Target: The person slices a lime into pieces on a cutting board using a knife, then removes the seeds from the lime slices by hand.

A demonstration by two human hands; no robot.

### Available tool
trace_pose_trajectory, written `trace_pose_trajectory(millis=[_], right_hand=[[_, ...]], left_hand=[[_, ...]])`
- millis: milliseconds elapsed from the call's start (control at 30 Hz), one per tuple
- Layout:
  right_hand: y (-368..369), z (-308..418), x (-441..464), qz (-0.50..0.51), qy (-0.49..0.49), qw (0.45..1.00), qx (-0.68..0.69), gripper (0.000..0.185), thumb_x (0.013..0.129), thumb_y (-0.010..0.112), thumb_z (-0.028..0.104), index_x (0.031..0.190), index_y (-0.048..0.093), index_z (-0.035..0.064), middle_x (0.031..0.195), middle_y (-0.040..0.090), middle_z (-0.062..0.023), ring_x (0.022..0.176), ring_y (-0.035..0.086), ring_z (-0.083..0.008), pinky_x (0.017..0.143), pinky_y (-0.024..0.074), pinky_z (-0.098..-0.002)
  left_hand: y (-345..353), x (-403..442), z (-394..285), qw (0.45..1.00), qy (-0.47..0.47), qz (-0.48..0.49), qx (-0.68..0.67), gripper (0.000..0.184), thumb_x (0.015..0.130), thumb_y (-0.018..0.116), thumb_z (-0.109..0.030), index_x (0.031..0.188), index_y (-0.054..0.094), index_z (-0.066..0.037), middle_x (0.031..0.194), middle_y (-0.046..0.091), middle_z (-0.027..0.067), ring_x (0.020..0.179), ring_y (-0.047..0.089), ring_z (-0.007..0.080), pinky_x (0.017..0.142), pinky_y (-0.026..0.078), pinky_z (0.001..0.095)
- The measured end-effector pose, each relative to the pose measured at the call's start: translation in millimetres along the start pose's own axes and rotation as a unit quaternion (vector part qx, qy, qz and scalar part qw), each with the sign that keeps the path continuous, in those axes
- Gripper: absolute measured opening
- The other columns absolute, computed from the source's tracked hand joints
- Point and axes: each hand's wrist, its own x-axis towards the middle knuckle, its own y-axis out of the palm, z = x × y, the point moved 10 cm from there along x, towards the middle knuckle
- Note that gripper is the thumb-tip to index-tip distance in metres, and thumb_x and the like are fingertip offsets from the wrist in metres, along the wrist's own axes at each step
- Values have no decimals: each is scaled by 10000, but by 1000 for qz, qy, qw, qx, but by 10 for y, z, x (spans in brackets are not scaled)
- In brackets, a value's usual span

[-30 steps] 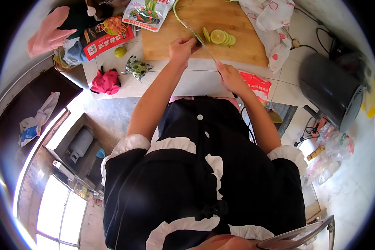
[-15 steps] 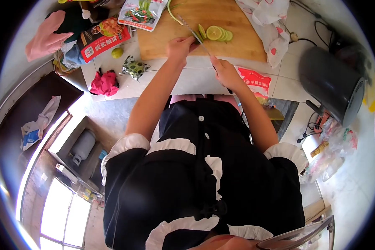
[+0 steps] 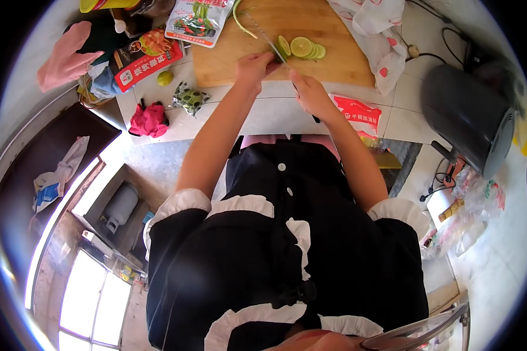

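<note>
On the wooden cutting board (image 3: 228,64), my left hand (image 3: 254,68) is closed around a green lime, mostly hidden by the fingers. My right hand (image 3: 312,95) grips a knife (image 3: 266,38) by its dark handle. Its blade runs up and left across the board, beside my left fingertips and against the lime. Just right of the blade stands a cut lime slice (image 3: 284,45). Several more lime slices (image 3: 301,47) lie overlapped in a row beside it.
Left of the board are a whole lime (image 3: 165,78), a patterned bag (image 3: 190,98), a pink cloth item (image 3: 149,119) and a red seasoning packet (image 3: 149,58). A white plastic bag (image 3: 386,58) overlaps the board's right edge. A red packet (image 3: 357,114) lies near the counter edge.
My right hand and the knife have shifted slightly up and to the left. My left hand stays almost in place on the lime. The slices lie as before.
</note>
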Motion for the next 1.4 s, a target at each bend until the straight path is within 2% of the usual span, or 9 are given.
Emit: trace_pose_trajectory(millis=[33, 233, 333, 433, 633, 833, 1133, 1233, 1400], right_hand=[[-18, -28, -45, -9, -4, 1000, 19, 582, 921, 370, 549, 635, 469, 51, 484, 433, -36, 391, 424, -129, 383, 341, -287], [-69, 116, 31, -33, -65, 997, -1, 590, 914, 366, 569, 623, 443, 62, 485, 433, -37, 368, 416, -128, 357, 334, -282], [-36, 130, 252, -26, -30, 999, 8, 587, 909, 369, 577, 635, 446, 64, 481, 423, -34, 364, 410, -126, 350, 332, -277], [-20, 30, 315, 27, 59, 998, 2, 701, 882, 360, 612, 784, 597, -40, 648, 575, -178, 651, 580, -287, 633, 446, -379], [7, 65, 330, -16, 8, 1000, 3, 676, 886, 360, 612, 679, 524, -10, 528, 504, -100, 488, 533, -213, 496, 425, -345], [17, 135, 161, 89, 58, 981, 164, 560, 920, 358, 564, 653, 422, 76, 468, 412, -27, 327, 383, -124, 334, 336, -273], [-19, -11, -6, 99, 73, 981, 152, 565, 905, 331, 615, 686, 398, 99, 466, 368, 16, 339, 351, -80, 347, 320, -233], [-23, 19, -38, 94, 78, 979, 162, 565, 903, 328, 620, 693, 400, 100, 467, 369, 17, 341, 347, -80, 352, 314, -234], [32, 53, -125, 124, 90, 969, 193, 568, 908, 323, 612, 689, 407, 95, 467, 371, 15, 343, 349, -82, 350, 311, -238]], left_hand=[[59, -21, 39, 1000, -6, 15, 0, 180, 823, 621, -34, 905, 570, 118, 902, 623, 182, 796, 655, 265, 732, 573, 309], [56, -33, 113, 999, -26, 2, -33, 176, 819, 622, -30, 898, 564, 117, 905, 617, 183, 794, 654, 271, 738, 574, 307], [38, -27, 134, 999, -22, 5, -34, 184, 813, 628, -33, 895, 556, 116, 899, 610, 180, 796, 654, 274, 738, 575, 305], [59, 7, 138, 999, -22, 18, -20, 193, 810, 635, -39, 894, 550, 112, 898, 604, 179, 792, 654, 276, 741, 577, 307], [44, -26, 92, 999, -22, 11, 23, 263, 867, 548, -78, 998, 517, 149, 1012, 593, 238, 906, 630, 306, 857, 532, 344], [13, -59, 4, 999, -30, 15, -20, 178, 831, 612, -46, 911, 564, 105, 917, 616, 183, 824, 645, 269, 767, 574, 330], [-75, -85, -46, 1000, -20, 10, -10, 187, 836, 612, -63, 918, 584, 102, 917, 629, 174, 813, 647, 247, 772, 567, 320], [-149, -126, -109, 997, -1, 7, 71, 244, 870, 583, -113, 976, 574, 106, 962, 624, 172, 878, 637, 239, 824, 539, 312], [-129, -459, -622, 935, 172, -27, 308, 187, 867, 601, -118, 945, 620, 50, 858, 646, 106, 745, 630, 154, 697, 525, 259]])
